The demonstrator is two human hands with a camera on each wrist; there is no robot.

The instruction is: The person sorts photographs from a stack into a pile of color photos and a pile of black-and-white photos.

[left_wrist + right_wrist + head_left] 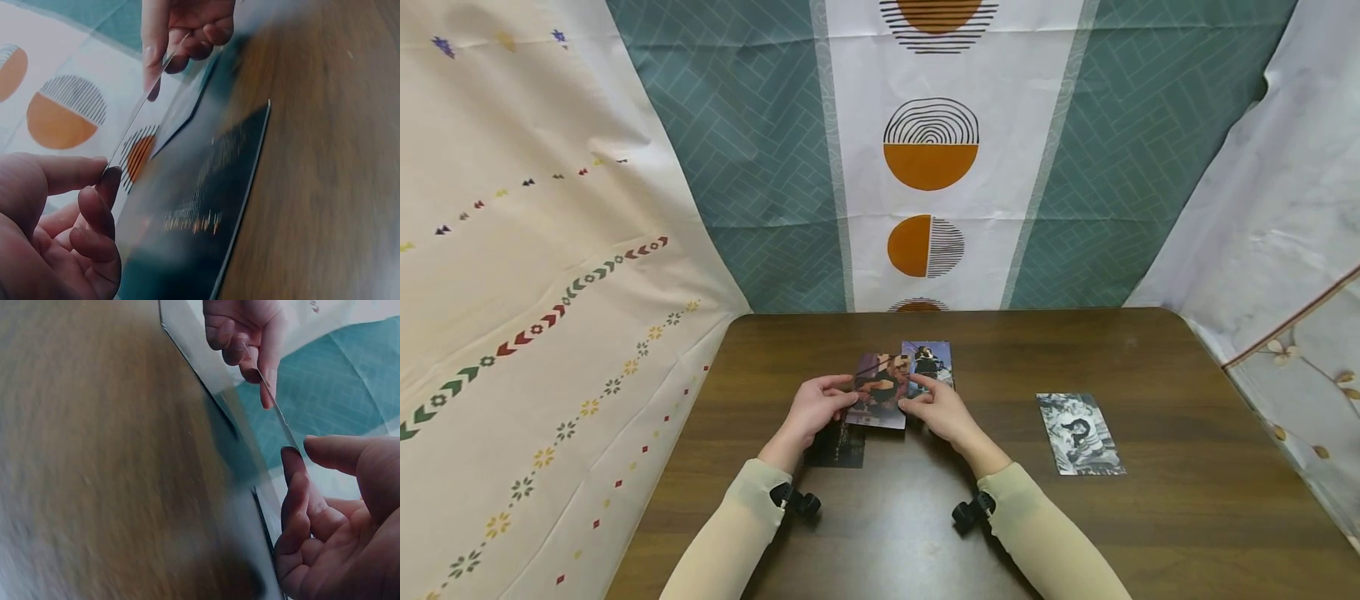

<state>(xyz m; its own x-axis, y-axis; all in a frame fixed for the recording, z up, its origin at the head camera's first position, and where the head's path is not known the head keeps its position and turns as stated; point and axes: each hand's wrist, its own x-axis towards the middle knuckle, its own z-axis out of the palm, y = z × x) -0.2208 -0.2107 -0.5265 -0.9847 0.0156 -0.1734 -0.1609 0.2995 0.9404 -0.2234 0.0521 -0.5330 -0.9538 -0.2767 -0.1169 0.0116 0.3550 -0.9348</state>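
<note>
Reaching out from pale cream sleeves, the left hand [811,411] and the right hand [942,411] pinch one thin, glossy photo card [881,390] by its opposite side edges, thumb over fingertips, and hold it raised above the middle of the dark wood-grain bench [1187,517]. Both wrist views show the card edge-on as a fine sliver between the two grips; its picture, a warm-toned figure, reads only from the head view. Beneath the left hand lies a dark card [837,446], flat and rectangular, partly covered by the hand and the held card; its print is too dark to make out, though the left wrist view shows faint orange marks on it. Well off to the right a black-and-white photo [1080,434] lies flat on the bench. Just beyond the held card, a bluish photo [929,360] lies with its near end hidden. At the far edge hang patterned cloths, matte, with orange half-circles [930,154] on white.
</note>
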